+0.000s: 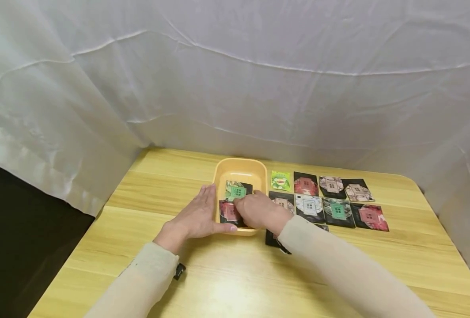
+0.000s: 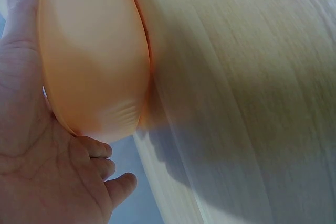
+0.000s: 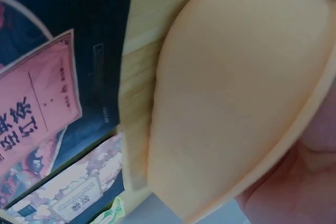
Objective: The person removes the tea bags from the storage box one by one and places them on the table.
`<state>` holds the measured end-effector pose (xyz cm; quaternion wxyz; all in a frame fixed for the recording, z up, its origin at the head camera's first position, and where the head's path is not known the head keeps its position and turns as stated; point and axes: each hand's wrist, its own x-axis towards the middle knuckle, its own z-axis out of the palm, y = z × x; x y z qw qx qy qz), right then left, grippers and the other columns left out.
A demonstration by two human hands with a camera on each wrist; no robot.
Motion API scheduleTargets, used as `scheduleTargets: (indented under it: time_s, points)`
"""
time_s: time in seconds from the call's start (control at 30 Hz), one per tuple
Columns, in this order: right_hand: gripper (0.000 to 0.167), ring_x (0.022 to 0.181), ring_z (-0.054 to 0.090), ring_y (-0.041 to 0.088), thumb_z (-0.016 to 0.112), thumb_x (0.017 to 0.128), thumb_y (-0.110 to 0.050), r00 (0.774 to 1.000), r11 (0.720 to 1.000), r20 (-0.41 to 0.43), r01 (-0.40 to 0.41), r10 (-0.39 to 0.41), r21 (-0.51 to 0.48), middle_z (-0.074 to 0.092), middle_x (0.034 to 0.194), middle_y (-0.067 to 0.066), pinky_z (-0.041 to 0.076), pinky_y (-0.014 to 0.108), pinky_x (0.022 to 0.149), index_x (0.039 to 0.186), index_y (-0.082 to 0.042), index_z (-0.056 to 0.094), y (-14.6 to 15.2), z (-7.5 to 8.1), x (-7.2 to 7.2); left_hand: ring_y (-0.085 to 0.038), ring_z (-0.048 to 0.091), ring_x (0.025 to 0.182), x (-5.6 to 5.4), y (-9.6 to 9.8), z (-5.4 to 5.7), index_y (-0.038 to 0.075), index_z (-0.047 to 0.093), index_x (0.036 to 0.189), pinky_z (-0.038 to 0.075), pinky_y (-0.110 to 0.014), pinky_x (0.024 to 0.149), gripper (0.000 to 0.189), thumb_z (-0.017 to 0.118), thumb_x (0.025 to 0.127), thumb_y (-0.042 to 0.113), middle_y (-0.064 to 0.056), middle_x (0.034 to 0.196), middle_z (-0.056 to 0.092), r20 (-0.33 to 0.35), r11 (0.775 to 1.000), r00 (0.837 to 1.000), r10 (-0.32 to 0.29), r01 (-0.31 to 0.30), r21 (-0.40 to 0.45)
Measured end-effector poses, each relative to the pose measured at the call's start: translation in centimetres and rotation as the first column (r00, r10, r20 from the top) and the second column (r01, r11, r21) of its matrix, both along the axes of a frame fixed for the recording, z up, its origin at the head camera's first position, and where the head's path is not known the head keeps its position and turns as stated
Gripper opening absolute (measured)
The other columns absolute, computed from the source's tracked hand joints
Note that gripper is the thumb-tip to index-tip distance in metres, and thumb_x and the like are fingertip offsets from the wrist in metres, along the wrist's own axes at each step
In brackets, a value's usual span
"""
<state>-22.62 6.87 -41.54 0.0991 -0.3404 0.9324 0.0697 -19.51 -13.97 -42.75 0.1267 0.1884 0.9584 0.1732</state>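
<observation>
A yellow-orange plastic box (image 1: pixel 240 164) stands on the table. Inside lie a black tea packet with a green label (image 1: pixel 236 191) and, nearer its front, a black tea packet with a red label (image 1: pixel 229 212). My left hand (image 1: pixel 197 214) lies along the box's left side, fingers extended, thumb at the front rim; its palm shows against the wall in the left wrist view. My right hand (image 1: pixel 259 211) reaches over the right rim into the box. Its bent fingers hold the red-label packet at its right edge, the fingertips partly hidden.
Right of the box, several black tea packets (image 1: pixel 308 206) lie flat in rows, with a small green-yellow Lipton packet (image 1: pixel 280 180) at the back left. Another black packet (image 1: pixel 272 238) is partly under my right sleeve. A pale curtain (image 1: pixel 259 97) hangs behind the wooden table (image 1: pixel 147 185).
</observation>
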Motion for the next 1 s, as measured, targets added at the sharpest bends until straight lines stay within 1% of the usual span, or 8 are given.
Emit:
scheduleTargets:
  time_s: [0.07,0.17,0.3,0.37,0.6,0.67,0.83,1.0]
  points:
    - [0.011,0.086,0.071,0.019,0.073,0.097,-0.019,1.000,1.000,0.021,0.005,-0.005,-0.027,0.074,0.091,0.002,0.061,0.044,0.094,0.105,-0.014,0.068,0.0,0.4,-0.2,-0.036,-0.002,0.164,0.0,0.0,0.0,0.000,-0.007,0.167,0.009,-0.045,0.134,0.147,0.056,0.075,0.096,-0.019,0.176,-0.005,0.008,1.000,1.000,0.002,-0.002,-0.009]
    - [0.014,0.081,0.068,0.019,0.077,0.095,-0.023,0.998,0.995,0.038,0.050,-0.047,-0.085,0.071,0.087,0.001,0.062,0.042,0.085,0.102,-0.013,0.069,-0.1,1.1,-0.9,-0.036,-0.003,0.164,0.0,-0.1,0.1,0.000,-0.008,0.167,0.008,-0.045,0.134,0.148,0.054,0.075,0.098,-0.018,0.176,-0.008,0.008,1.000,1.000,0.000,0.000,-0.016]
    - [0.040,0.097,0.071,0.026,0.081,0.094,-0.033,0.992,0.984,0.021,0.123,-0.122,-0.127,0.074,0.101,0.008,0.062,0.045,0.091,0.120,-0.005,0.069,-0.5,1.4,-2.0,-0.037,-0.003,0.164,-0.1,-0.1,0.1,0.000,-0.008,0.167,0.008,-0.045,0.134,0.148,0.054,0.075,0.097,-0.019,0.176,-0.008,0.006,1.000,1.000,-0.002,0.002,-0.021]
    - [0.052,0.102,0.070,0.029,0.082,0.093,-0.038,0.986,0.978,0.038,0.163,-0.160,-0.129,0.073,0.106,0.011,0.061,0.045,0.094,0.126,-0.002,0.066,-0.7,1.2,-2.6,-0.036,-0.003,0.164,-0.1,-0.1,0.1,0.000,-0.008,0.167,0.008,-0.045,0.134,0.147,0.054,0.075,0.097,-0.018,0.176,-0.008,0.007,1.000,1.000,-0.003,0.003,-0.025]
    - [0.075,0.111,0.065,0.032,0.084,0.089,-0.048,0.945,0.947,0.167,0.300,-0.280,-0.111,0.069,0.117,0.017,0.057,0.048,0.104,0.137,0.001,0.055,-1.2,0.4,-4.0,-0.034,-0.004,0.164,-0.1,0.2,0.0,0.001,-0.009,0.167,0.006,-0.044,0.134,0.146,0.057,0.076,0.095,-0.017,0.175,-0.009,0.024,1.000,1.000,0.007,-0.007,-0.013]
    - [0.077,0.112,0.064,0.033,0.085,0.087,-0.048,0.940,0.943,0.177,0.314,-0.292,-0.111,0.069,0.119,0.018,0.057,0.049,0.103,0.137,0.001,0.055,-1.2,0.4,-4.3,-0.034,-0.005,0.164,0.0,0.2,0.0,0.001,-0.010,0.166,0.006,-0.044,0.134,0.146,0.056,0.076,0.096,-0.017,0.175,-0.009,0.030,1.000,1.000,0.009,-0.009,-0.013]
    - [0.072,0.117,0.063,0.035,0.088,0.086,-0.041,0.944,0.945,0.152,0.310,-0.293,-0.101,0.069,0.122,0.018,0.057,0.051,0.103,0.137,0.000,0.057,-1.3,0.3,-4.6,-0.034,-0.005,0.164,0.0,0.1,0.0,0.002,-0.010,0.166,0.005,-0.044,0.134,0.147,0.057,0.076,0.095,-0.018,0.175,-0.009,0.029,1.000,0.999,0.012,-0.012,-0.006]
    - [0.069,0.116,0.062,0.033,0.089,0.085,-0.037,0.939,0.940,0.152,0.326,-0.309,-0.104,0.067,0.122,0.016,0.057,0.052,0.102,0.137,-0.002,0.059,-1.5,0.2,-4.7,-0.034,-0.004,0.164,0.1,0.1,0.1,0.001,-0.009,0.167,0.006,-0.044,0.134,0.147,0.057,0.076,0.095,-0.018,0.175,-0.008,0.025,1.000,1.000,0.012,-0.012,-0.003]
